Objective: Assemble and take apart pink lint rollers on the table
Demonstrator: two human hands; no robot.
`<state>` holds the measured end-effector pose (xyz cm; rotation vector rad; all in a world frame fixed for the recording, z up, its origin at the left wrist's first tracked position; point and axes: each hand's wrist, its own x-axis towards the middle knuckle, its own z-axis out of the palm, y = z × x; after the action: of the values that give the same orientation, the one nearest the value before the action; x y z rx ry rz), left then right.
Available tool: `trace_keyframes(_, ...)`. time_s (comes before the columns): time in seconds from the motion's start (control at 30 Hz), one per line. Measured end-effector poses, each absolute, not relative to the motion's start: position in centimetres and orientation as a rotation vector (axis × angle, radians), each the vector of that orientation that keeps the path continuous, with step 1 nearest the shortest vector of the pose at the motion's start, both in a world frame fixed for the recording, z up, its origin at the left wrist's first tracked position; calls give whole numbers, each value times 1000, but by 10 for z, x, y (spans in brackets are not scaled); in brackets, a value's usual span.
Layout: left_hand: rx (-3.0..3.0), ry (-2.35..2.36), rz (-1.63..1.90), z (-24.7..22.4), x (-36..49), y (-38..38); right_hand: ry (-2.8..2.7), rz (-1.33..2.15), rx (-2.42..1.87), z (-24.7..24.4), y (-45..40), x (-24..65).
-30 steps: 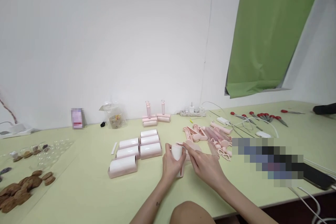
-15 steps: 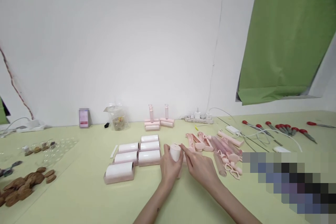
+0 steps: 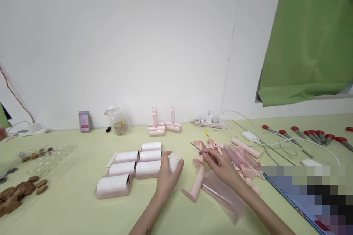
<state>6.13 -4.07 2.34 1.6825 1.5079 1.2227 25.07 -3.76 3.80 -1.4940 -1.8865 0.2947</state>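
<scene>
Your left hand [image 3: 168,177] grips the white roll [image 3: 174,164], six o'clock of view centre; a slip could jab that hand with the thin tool [image 3: 195,147] your right hand [image 3: 218,164] pinches at the roll's two o'clock.

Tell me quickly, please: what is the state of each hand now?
Left hand: closed around a white roll with a pink end.
Right hand: closed, holding a thin metal tool.
</scene>
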Motion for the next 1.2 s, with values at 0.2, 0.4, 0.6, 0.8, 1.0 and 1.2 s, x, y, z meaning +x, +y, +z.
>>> trace_keyframes(0.2,1849,1473,1133,21,61,-46,-1998,206,-1648,53,-53,266)
trace_keyframes(0.4,1861,1414,937,21,62,-49,-2130,119,-1875,39,-70,277)
trace_keyframes(0.6,2065,1377,613,19,60,-60,-2006,-197,-2063,47,-79,277)
trace_keyframes(0.8,2094,1308,586,26,37,-63,-1786,-339,-2052,82,-68,295)
trace_keyframes(1.0,2062,1346,828,57,26,-60,-2131,157,-1599,99,-2,240)
trace_keyframes(1.2,2104,1341,859,89,11,-48,-2254,234,-1519,77,62,181)
